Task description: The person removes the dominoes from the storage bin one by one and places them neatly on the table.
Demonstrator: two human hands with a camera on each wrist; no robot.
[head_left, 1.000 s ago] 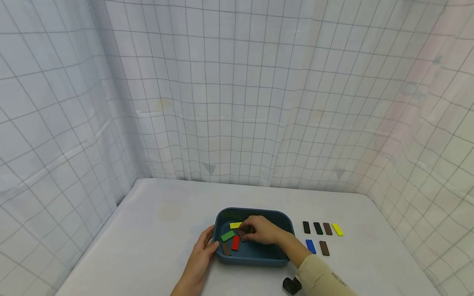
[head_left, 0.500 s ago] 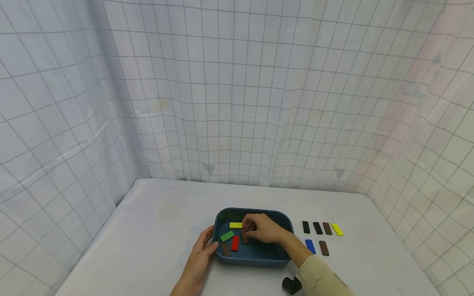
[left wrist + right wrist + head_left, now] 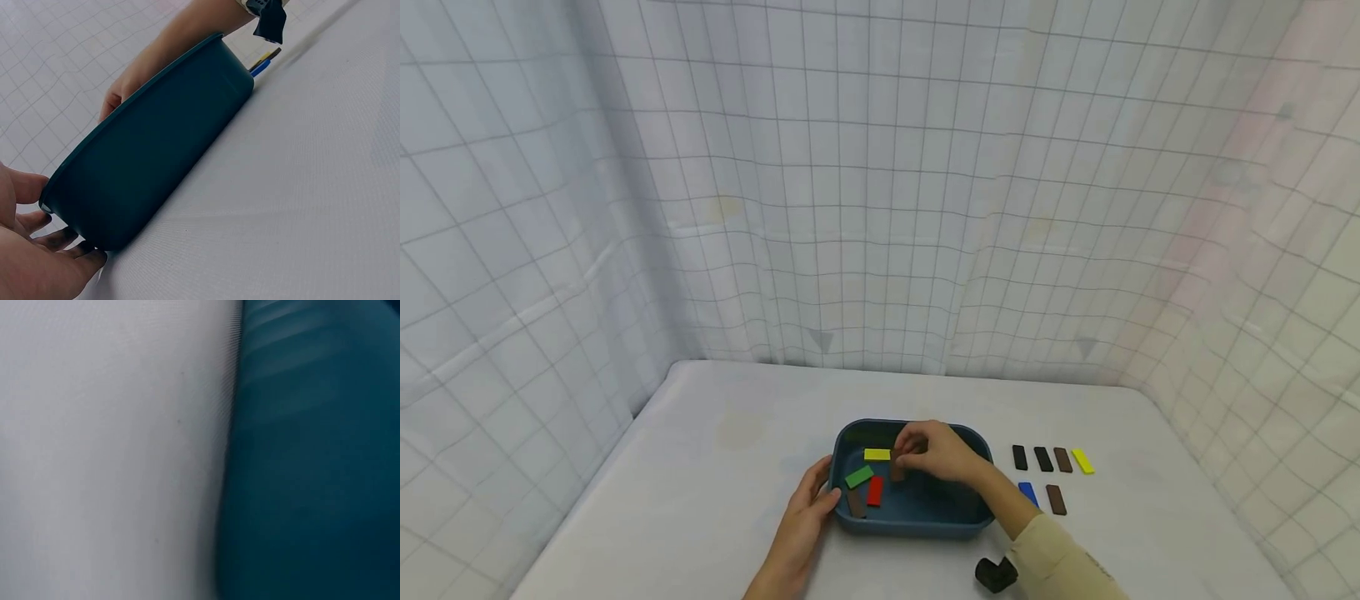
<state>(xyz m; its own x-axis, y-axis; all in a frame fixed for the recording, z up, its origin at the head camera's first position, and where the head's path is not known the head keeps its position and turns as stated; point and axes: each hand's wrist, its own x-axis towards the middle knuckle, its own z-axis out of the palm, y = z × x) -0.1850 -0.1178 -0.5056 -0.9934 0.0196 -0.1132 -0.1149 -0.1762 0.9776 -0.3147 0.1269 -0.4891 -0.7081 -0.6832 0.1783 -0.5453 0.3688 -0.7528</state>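
One blue bin (image 3: 917, 530) on white table (image 3: 700, 483), gridded curtain (image 3: 865, 208) behind

Right hand (image 3: 936, 450) has shifted a bit far and right inside the tray (image 3: 925, 528), forearm along with it. Pinched brown block (image 3: 897, 468) went the same way: a second ago slanted close to the green block (image 3: 859, 477), now straighter, near-far, more apart from green. Whether it's lifted: can't tell.

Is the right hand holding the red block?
No, the right hand holds a brown block; the red block lies apart inside the tray.
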